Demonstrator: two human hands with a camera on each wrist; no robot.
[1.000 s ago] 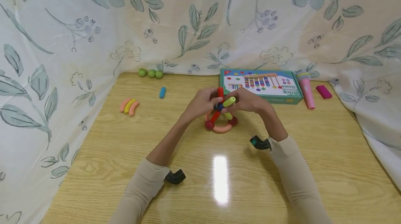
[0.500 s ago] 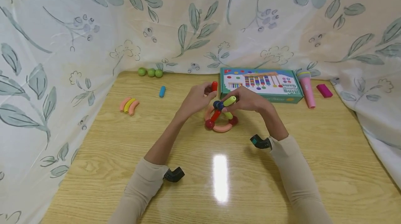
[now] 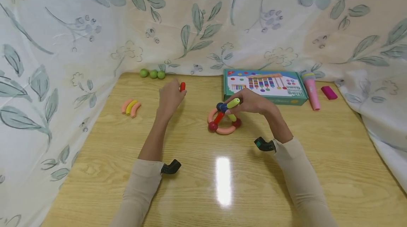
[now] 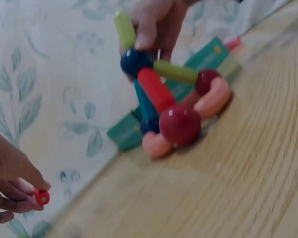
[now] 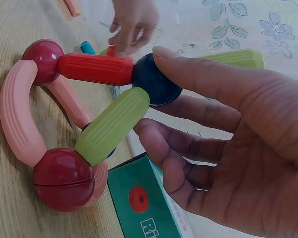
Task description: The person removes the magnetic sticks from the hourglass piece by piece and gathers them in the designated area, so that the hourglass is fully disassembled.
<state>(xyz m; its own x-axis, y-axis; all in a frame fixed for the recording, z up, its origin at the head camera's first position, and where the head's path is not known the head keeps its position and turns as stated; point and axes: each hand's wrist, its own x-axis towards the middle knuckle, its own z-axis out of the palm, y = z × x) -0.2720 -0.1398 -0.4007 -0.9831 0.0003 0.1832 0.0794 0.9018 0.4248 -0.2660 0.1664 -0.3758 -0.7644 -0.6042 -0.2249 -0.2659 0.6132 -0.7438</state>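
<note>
1. My left hand [image 3: 170, 96] pinches a short red stick [image 3: 182, 86] between thumb and fingertips, lifted off the counter [image 3: 95, 170], well to the left of the toy frame [image 3: 223, 119].
2. My right hand [image 3: 252, 101] pinches the dark blue ball [image 3: 221, 107] at the frame's top, with a yellow-green stick [image 3: 233, 103] jutting up from it; fingers curled, wrist bent down.
3. The frame rests on its pink curved base, just in front of the green box [image 3: 265, 85].
4. Risk, as I judge it: the joints look loose, so a sideways tug on the ball could pull the uprights off the red balls.
5. The small stick could slip from so light a grip.
</note>
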